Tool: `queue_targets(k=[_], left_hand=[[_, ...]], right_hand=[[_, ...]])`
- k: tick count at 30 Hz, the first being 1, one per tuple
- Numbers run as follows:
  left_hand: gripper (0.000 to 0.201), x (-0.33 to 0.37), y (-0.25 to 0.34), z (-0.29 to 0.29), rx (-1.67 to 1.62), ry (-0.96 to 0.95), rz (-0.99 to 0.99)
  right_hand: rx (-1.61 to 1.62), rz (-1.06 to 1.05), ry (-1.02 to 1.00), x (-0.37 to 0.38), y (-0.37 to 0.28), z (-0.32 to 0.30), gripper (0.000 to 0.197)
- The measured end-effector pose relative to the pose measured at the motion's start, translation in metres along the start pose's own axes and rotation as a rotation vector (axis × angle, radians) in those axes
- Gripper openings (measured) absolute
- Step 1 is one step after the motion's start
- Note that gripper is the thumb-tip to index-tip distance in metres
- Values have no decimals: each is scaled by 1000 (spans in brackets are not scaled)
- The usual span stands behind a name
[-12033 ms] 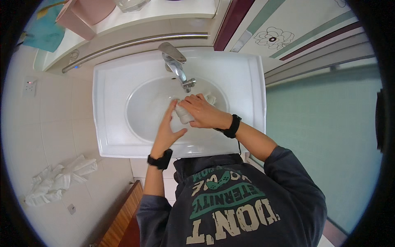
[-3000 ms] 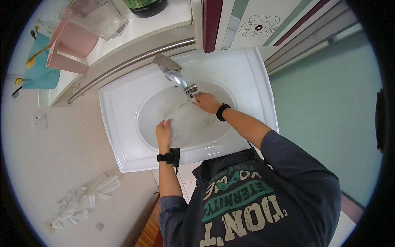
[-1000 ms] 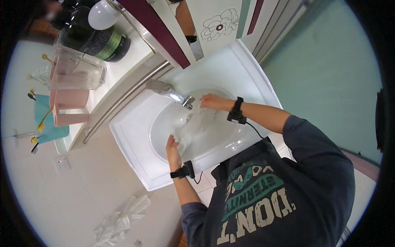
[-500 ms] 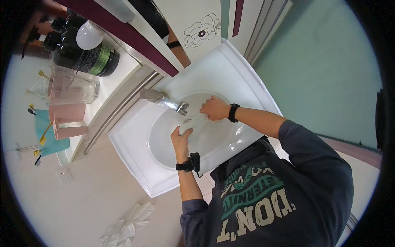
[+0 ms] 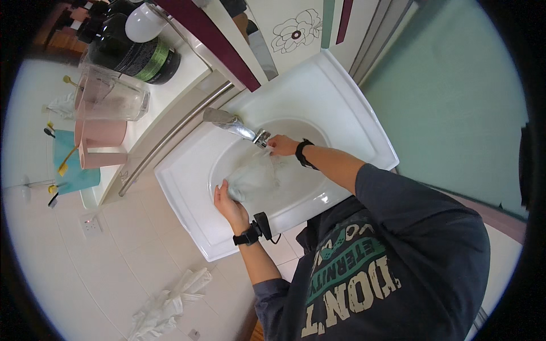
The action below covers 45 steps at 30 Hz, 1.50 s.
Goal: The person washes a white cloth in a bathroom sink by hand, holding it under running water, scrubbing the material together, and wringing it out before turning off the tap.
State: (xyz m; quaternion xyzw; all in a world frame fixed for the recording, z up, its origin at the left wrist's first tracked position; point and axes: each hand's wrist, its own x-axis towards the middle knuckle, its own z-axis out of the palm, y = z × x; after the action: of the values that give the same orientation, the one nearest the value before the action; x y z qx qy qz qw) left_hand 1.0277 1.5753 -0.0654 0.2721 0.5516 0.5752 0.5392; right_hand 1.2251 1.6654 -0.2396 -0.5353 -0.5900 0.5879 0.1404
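Observation:
Over the basin of a white sink, both hands hold a thin, translucent plastic piece stretched between them. My left hand grips its lower left end near the basin's front edge; a black device sits on that wrist. My right hand, with a black wristband, pinches the upper end right under the spout of the chrome tap. I cannot tell whether water is running.
A shelf left of the sink carries a dark bottle, a clear jug, a pink cup and a teal cloth with small brushes. A crumpled white cloth lies on the tiles. A wall socket is nearby.
The view has swung round over the sink. My hands, close together half a second ago, have drawn apart: the right went up to the tap spout, the left down to the basin's front.

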Motion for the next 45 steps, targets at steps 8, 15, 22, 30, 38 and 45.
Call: queue_targets(k=[8, 15, 22, 30, 38, 45], left_hand=[[64, 45, -102, -44, 836, -138, -158], [33, 15, -123, 33, 528, -410, -235], [18, 16, -70, -5, 207, -187, -207], [13, -1, -26, -10, -31, 113, -43], [35, 17, -74, -75, 413, 295, -183], [31, 16, -73, -9, 169, 185, -188]], right_hand=[[606, -51, -154, -65, -45, -28, 45], [789, -218, -262, -87, -55, -32, 41], [31, -234, 180, -51, -5, -30, 41], [357, 40, 169, -22, -2, 2, 35], [221, -262, 402, -69, -25, -25, 22], [-44, -318, 432, -123, -8, -50, 43]])
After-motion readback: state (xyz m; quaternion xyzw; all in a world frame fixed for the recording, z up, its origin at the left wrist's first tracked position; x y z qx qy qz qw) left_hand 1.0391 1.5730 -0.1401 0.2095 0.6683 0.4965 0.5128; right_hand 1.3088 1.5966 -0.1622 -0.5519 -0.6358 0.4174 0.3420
